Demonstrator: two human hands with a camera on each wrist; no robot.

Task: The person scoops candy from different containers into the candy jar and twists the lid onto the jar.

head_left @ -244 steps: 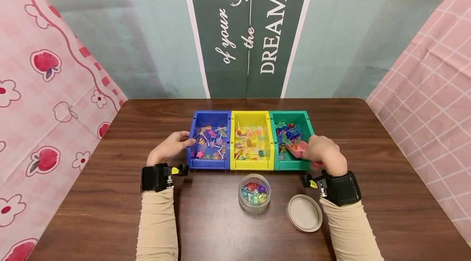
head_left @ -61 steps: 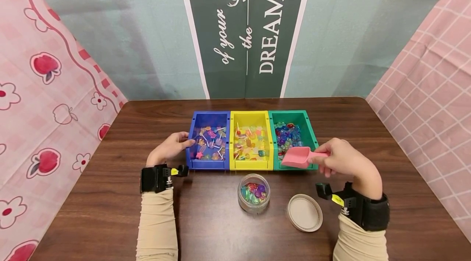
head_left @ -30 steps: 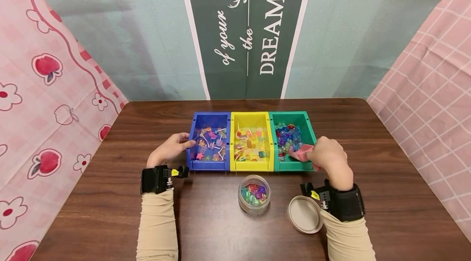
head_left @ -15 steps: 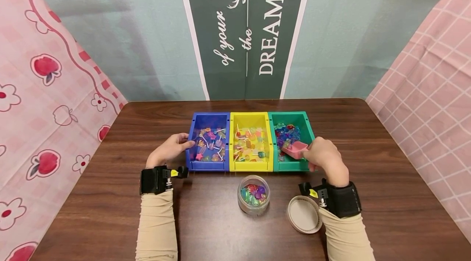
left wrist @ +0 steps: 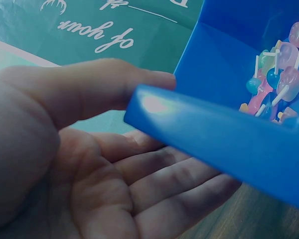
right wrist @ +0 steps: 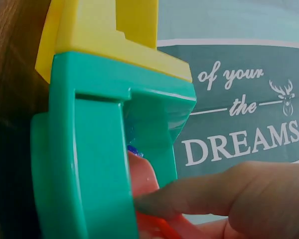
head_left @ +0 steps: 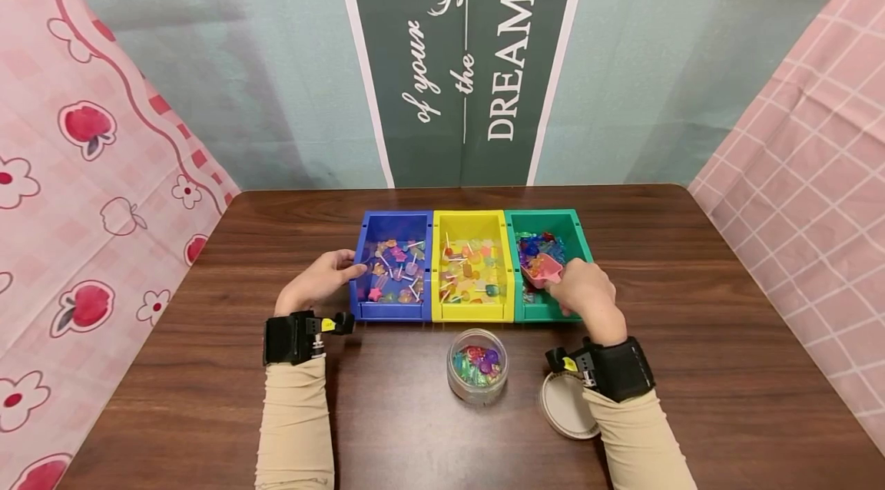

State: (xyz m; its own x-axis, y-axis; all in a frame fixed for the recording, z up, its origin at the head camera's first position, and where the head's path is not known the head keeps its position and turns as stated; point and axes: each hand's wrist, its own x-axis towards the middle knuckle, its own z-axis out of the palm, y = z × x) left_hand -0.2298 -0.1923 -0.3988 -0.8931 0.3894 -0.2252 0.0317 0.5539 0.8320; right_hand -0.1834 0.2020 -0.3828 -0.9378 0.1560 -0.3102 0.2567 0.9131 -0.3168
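My right hand [head_left: 582, 289] grips a small pink scoop [head_left: 548, 267], whose bowl sits among shiny translucent beads in the green bin [head_left: 570, 225] and carries some orange-red pieces. In the right wrist view the thumb lies along the pink scoop [right wrist: 142, 172], just past the green front wall; the bowl is mostly hidden. My left hand [head_left: 321, 280] holds the outer side wall of the blue bin [head_left: 397, 312]. Seen from the left wrist, the thumb hooks over the blue wall [left wrist: 204, 129] and the fingers stretch along its outside. Little lollipop charms [head_left: 404, 267] lie in that bin.
Between the two stands the yellow bin [head_left: 473, 312] with more lollipop charms. In front, an open clear jar [head_left: 477, 394] contains colourful beads. A pale round lid [head_left: 567, 405] lies to its right, partly under the right forearm. A printed curtain [head_left: 304, 91] hangs behind the table.
Over the last second my right hand has pushed the scoop left and deeper into the green bin, picking up orange-red beads. My left hand stays put on the blue bin.
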